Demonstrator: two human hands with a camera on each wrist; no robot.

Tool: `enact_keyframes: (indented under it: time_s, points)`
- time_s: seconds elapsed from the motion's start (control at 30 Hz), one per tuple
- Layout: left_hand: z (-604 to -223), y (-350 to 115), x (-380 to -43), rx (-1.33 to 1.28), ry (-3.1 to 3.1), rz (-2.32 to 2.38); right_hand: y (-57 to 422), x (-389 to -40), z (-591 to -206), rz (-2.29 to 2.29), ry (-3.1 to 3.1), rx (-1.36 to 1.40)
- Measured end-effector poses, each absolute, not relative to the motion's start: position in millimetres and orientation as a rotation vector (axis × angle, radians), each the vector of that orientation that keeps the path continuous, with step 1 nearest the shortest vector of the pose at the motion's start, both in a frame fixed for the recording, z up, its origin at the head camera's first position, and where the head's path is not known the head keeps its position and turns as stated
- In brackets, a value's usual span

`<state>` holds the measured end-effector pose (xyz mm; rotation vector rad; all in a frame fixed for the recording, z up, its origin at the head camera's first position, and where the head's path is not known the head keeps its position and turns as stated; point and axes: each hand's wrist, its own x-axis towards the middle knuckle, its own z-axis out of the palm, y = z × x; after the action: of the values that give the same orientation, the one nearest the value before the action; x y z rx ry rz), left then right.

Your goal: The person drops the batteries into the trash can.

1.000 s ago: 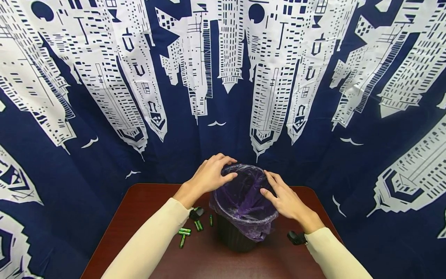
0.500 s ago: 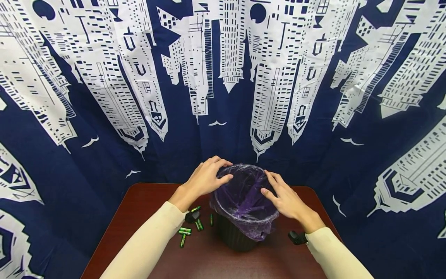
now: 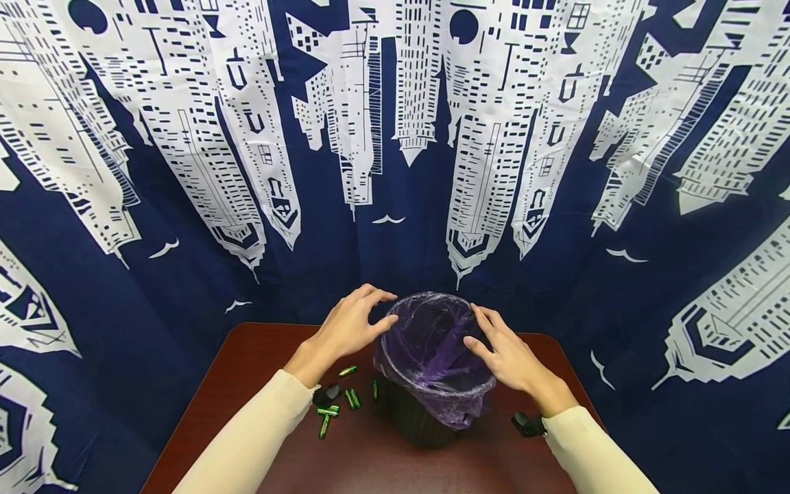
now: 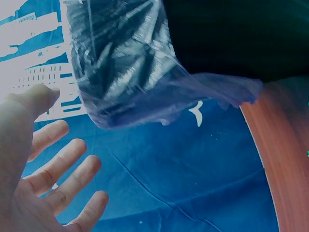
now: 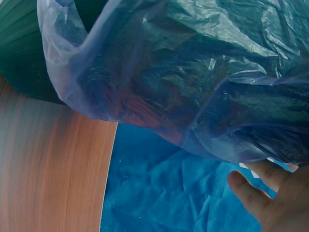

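A dark waste bin (image 3: pixel 416 420) stands upright on the table, lined with a thin purple plastic bag (image 3: pixel 441 357) folded over its rim. My left hand (image 3: pixel 348 326) is at the left of the rim, fingers spread and holding nothing; the left wrist view shows a gap between its fingers and the hanging bag (image 4: pixel 120 63). On the other side, my right hand (image 3: pixel 509 353) has its fingertips right at the rim, fingers loosely extended. The right wrist view has this hand (image 5: pixel 275 193) just beside the draped bag (image 5: pixel 159 87), partly cut off by the frame.
Several small green batteries (image 3: pixel 328 412) lie left of the bin on the reddish-brown table (image 3: pixel 370 466). One battery (image 3: pixel 375 390) is close to the bin's side. A navy curtain (image 3: pixel 345 261) with white skyline print hangs behind the table.
My left hand has drawn back leftward from over the rim to just outside it, uncovering one more battery on the table. The right hand has stayed nearly still.
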<state>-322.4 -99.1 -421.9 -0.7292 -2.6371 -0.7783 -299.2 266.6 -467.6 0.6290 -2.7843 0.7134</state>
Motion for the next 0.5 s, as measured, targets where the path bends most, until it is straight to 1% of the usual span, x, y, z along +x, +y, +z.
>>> enact_keyframes:
  time_s: [0.23,0.5]
  points:
    - [-435,-116,-321,-0.676,-2.616,-0.826,268,-300,-466,0.699,-2.796,0.611]
    - [-464,-142,-319,-0.586,-2.612,-0.920,267,-300,-467,0.710,-2.804,0.611]
